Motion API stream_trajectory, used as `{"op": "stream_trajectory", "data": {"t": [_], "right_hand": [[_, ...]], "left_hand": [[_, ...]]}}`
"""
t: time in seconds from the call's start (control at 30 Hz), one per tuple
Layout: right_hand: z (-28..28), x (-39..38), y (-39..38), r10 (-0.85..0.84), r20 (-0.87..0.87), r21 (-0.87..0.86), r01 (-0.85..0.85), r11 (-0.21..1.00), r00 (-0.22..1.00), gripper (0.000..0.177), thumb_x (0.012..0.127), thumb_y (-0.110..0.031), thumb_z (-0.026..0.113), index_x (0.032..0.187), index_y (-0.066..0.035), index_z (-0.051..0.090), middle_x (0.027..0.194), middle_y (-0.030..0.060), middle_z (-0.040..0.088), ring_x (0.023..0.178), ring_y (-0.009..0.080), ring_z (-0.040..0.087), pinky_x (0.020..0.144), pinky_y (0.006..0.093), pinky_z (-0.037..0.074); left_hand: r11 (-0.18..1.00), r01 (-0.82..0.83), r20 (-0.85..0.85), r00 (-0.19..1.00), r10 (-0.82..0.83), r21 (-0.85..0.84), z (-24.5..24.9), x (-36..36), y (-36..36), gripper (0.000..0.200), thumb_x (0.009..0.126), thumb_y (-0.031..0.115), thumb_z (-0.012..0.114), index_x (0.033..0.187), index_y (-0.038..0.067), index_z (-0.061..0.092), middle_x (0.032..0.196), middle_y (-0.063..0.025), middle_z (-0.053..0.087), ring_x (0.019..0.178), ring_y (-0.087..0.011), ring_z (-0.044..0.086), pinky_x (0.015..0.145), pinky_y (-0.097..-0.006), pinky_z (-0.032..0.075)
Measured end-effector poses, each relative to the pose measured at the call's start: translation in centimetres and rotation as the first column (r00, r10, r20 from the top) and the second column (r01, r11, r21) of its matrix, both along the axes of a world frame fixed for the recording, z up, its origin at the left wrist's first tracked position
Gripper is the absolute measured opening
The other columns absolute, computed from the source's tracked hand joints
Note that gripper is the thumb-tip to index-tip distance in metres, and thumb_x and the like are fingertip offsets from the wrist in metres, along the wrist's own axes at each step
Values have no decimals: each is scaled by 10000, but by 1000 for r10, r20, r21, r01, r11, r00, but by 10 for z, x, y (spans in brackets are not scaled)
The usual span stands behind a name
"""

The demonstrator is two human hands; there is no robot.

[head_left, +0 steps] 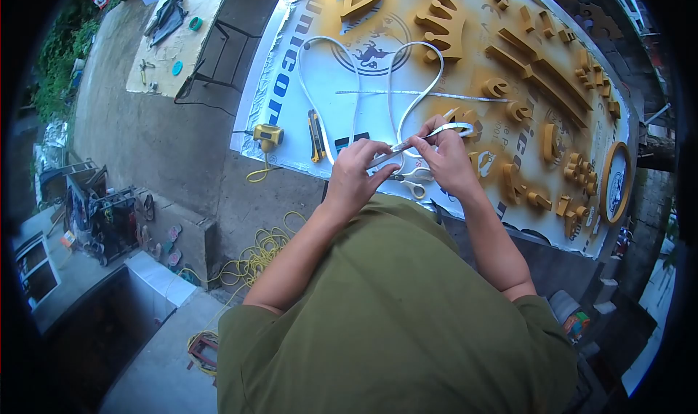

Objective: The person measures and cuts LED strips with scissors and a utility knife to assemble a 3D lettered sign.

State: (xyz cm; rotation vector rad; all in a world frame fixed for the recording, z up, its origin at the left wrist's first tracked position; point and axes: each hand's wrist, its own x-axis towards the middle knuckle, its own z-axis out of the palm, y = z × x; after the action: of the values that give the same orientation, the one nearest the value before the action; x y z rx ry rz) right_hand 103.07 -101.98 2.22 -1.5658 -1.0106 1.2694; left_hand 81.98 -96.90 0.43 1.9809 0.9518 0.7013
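Both hands pinch a narrow white strip [356, 116] over the near edge of the printed board [283, 148]. My left hand [354, 168] has its fingers closed on the strip, and my right hand [445, 159] grips it a little to the right, where its end curls into a loop. Beyond the hands the strip runs over the board in long curves. White-handled scissors [414, 188] lie just below the hands. To the left is a yellow and black cutter [315, 136]. A thin measuring strip [436, 94] lies across the board.
Gold-painted letters and shapes [542, 72] cover the board's right side. A yellow power adapter [267, 135] sits at its left edge. Yellow cord [265, 254] lies coiled on the floor. A second table [182, 50] stands at the upper left.
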Motion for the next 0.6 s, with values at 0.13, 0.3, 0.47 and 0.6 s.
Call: {"op": "stream_trajectory", "data": {"t": [0.13,0.3,0.47,0.6], "right_hand": [[0,0,2,-2,-93,-37,-1,999,996,162,1052,-52,647,1022,13,502,920,87,662,934,182,747,801,305,563],[1,-4,3,-6,-107,-57,0,998,994,159,1059,-52,634,1030,19,495,908,90,645,939,189,753,793,305,571],[14,-6,6,29,-38,-48,-31,998,999,166,1059,-60,639,1031,23,498,912,80,625,943,186,750,774,300,557],[7,-2,4,37,-32,-31,-38,999,999,166,1058,-80,653,1033,13,518,917,65,620,888,142,699,738,286,524]], "left_hand": [[989,-74,30,997,71,126,-11,1,-5,222,857,45,838,1043,57,716,998,-81,688,831,-264,722,645,-380,586],[987,-104,-83,990,115,124,-4,1,-2,210,832,20,836,1003,70,725,980,-74,672,838,-249,726,634,-360,594],[977,-97,-91,989,117,191,-6,1,-1,198,795,23,841,939,101,729,956,-39,670,803,-241,697,655,-365,549],[953,-127,-43,989,145,274,-8,1,-1,172,788,67,840,901,137,731,938,-10,674,746,-238,654,675,-377,494]]}}
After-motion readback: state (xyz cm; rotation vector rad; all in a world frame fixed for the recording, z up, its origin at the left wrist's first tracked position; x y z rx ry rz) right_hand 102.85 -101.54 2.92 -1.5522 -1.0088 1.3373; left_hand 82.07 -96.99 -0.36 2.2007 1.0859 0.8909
